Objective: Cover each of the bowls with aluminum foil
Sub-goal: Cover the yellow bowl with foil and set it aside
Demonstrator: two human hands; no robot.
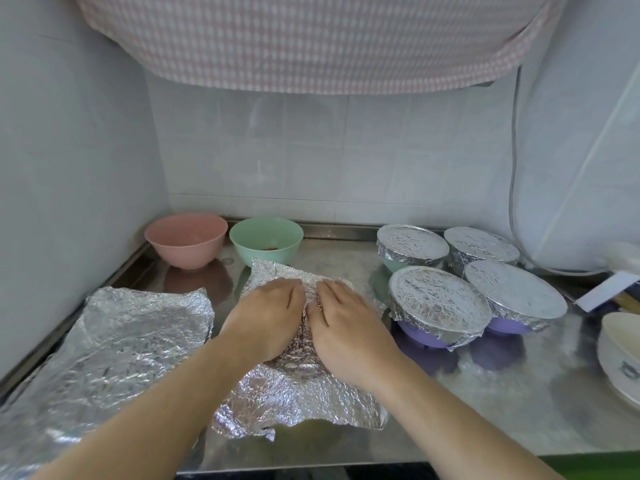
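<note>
On steel counter (450, 410) — four foil-covered bowls (438, 303), two open bowls (187, 239).

White dish (614, 355), checked cloth (311, 39)

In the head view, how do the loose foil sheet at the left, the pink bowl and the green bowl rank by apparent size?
1. Loose foil sheet, clearly largest, though nearest the camera.
2. Pink bowl and green bowl: they look alike, so I do not rank them.
</note>
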